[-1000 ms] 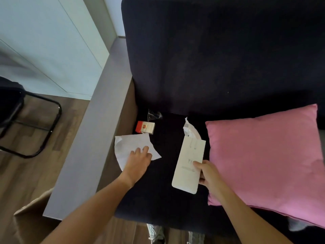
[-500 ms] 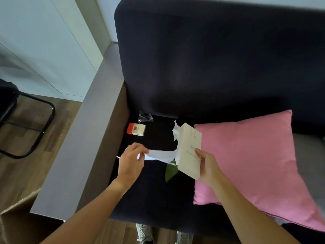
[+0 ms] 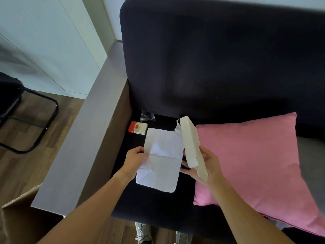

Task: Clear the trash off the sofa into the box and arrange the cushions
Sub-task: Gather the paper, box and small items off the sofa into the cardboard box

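Keep left hand (image 3: 135, 160) pinched on white paper (image 3: 161, 160), right hand (image 3: 204, 164) clasped round torn white carton (image 3: 190, 144); carry both leftward, release over cardboard box (image 3: 19, 208).

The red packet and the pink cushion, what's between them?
In the head view, the held white paper and white carton hang between the red packet and pink cushion.

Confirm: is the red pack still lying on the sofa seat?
Yes, the red pack lies on the seat by the armrest, beyond the paper held in the left hand.
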